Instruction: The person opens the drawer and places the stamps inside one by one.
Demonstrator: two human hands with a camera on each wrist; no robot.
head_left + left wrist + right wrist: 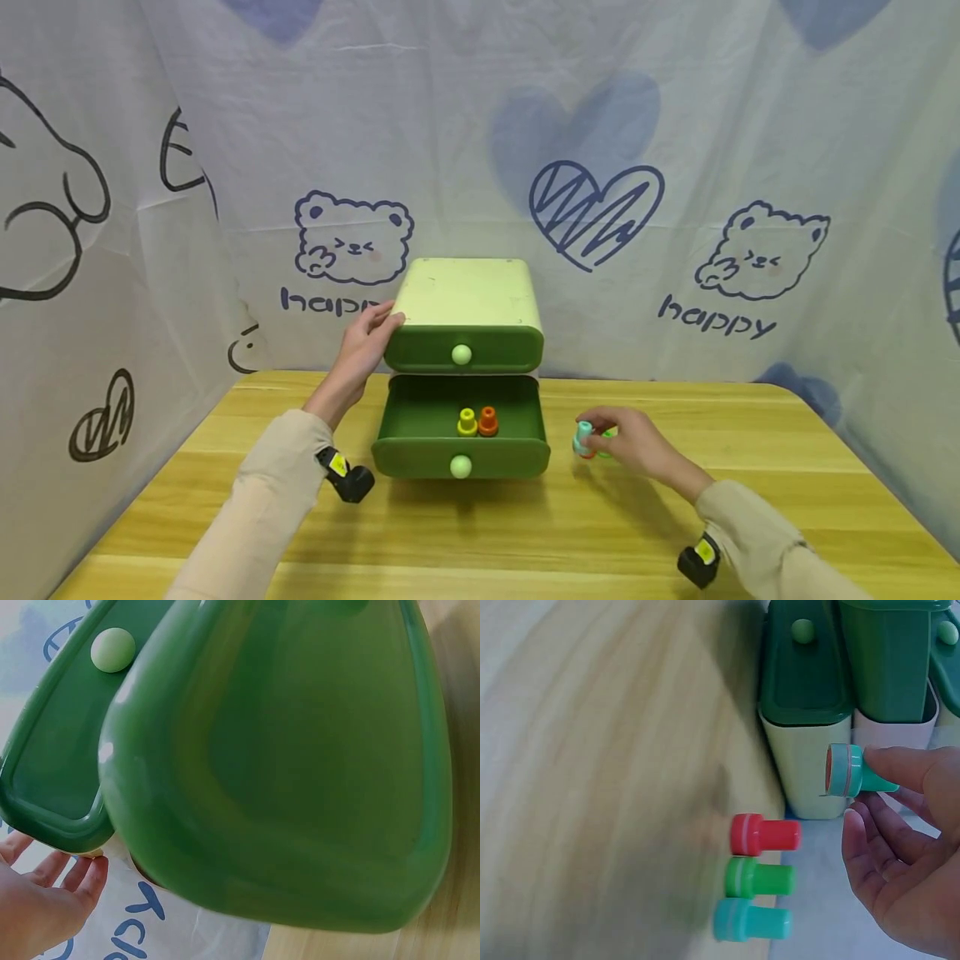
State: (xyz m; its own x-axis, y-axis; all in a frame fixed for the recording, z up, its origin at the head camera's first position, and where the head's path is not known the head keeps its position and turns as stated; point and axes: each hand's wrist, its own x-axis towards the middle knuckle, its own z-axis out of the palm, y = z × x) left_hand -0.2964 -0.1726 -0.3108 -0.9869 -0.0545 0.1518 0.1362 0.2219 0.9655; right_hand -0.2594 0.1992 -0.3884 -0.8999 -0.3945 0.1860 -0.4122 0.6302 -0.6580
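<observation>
In the head view my right hand [626, 442] pinches a turquoise toy stamp [582, 437] between thumb and fingers, just right of the small cabinet [472, 292]. The right wrist view shows the held stamp [844, 771] tipped sideways, off the table. My left hand [363, 346] rests against the cabinet's upper left side with its fingers extended. The cabinet has a cream body and green drawer fronts. Its middle drawer [461, 458] is pulled out, and inside stand a yellow stamp [467, 423] and an orange stamp [488, 422].
Three more stamps stand in a row on the table: a red stamp [765, 835], a green stamp [760, 878] and a turquoise stamp [751, 921]. The top drawer [420, 350] is closed. Behind the wooden table [465, 550] hangs a printed cloth [465, 167].
</observation>
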